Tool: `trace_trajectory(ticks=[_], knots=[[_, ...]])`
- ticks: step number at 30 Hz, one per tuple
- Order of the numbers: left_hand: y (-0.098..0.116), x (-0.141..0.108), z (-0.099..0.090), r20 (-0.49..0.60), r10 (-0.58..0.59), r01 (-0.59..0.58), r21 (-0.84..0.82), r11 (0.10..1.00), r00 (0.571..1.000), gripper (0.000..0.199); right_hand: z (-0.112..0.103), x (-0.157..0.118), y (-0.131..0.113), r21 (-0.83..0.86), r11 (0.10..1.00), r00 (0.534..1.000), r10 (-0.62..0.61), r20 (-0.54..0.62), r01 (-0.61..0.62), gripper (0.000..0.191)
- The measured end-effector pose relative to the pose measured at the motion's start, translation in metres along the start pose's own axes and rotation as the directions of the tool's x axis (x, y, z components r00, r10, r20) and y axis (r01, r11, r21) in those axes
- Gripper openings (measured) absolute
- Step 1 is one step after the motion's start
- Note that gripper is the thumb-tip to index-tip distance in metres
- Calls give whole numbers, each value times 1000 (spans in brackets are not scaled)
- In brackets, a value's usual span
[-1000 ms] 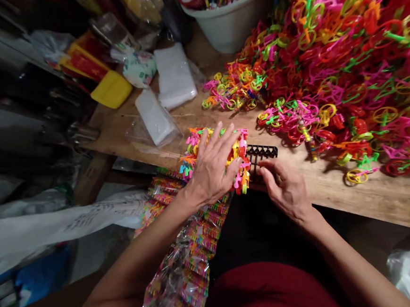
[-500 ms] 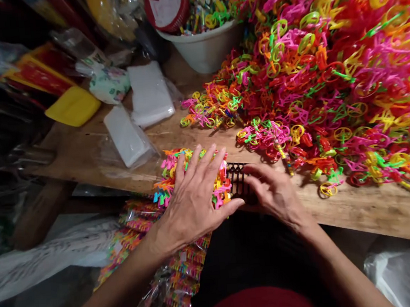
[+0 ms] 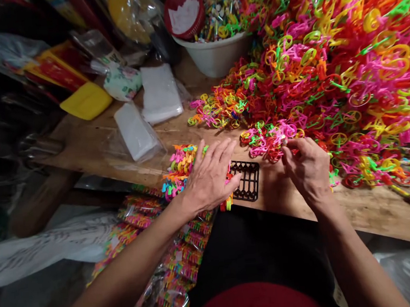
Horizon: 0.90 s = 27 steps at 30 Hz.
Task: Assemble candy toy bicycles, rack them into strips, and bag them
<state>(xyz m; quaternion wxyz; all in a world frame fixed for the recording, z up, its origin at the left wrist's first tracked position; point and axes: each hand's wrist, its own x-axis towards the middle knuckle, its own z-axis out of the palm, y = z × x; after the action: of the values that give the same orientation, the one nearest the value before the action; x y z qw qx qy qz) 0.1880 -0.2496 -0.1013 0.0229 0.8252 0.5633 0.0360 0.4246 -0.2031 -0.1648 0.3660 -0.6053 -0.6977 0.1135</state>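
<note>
My left hand (image 3: 207,177) lies flat, fingers stretched out, over a row of small colourful plastic pieces (image 3: 181,167). The pieces sit at the left of a black slotted plastic rack (image 3: 250,180), whose right end shows bare. My left palm hides part of both. To the right, my right hand (image 3: 307,169) is closed in a pinch beside a small cluster of pink, red and green plastic toys (image 3: 269,139). A pale tip shows at its fingertips, but what it grips is mostly hidden.
A large heap of bright plastic toys (image 3: 348,76) covers the right of the wooden bench (image 3: 83,144). Behind stands a white tub (image 3: 215,58) with a red basket (image 3: 200,24). Clear bags (image 3: 136,135) and a yellow scoop-like item (image 3: 86,101) lie left. Packed strips (image 3: 185,268) hang below the front edge.
My right hand has moved right, from the black rack to the toy cluster, and its fingers have pinched together. My left hand stays on the colourful pieces. The camera view has shifted slightly.
</note>
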Motion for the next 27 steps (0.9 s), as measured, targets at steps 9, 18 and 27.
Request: trace_trajectory(ticks=[9,18,27], knots=[[-15,15,-23,-69,-44,32,-173,984,997,55,24,-48,-26,450,886,988,-147,47,110,7],[-24,34,2,57,29,-24,-98,995,998,44,71,-30,-49,475,860,968,-244,59,188,18],[-24,33,5,-8,38,-39,-133,990,999,42,76,-29,-40,533,844,977,-155,145,55,15]])
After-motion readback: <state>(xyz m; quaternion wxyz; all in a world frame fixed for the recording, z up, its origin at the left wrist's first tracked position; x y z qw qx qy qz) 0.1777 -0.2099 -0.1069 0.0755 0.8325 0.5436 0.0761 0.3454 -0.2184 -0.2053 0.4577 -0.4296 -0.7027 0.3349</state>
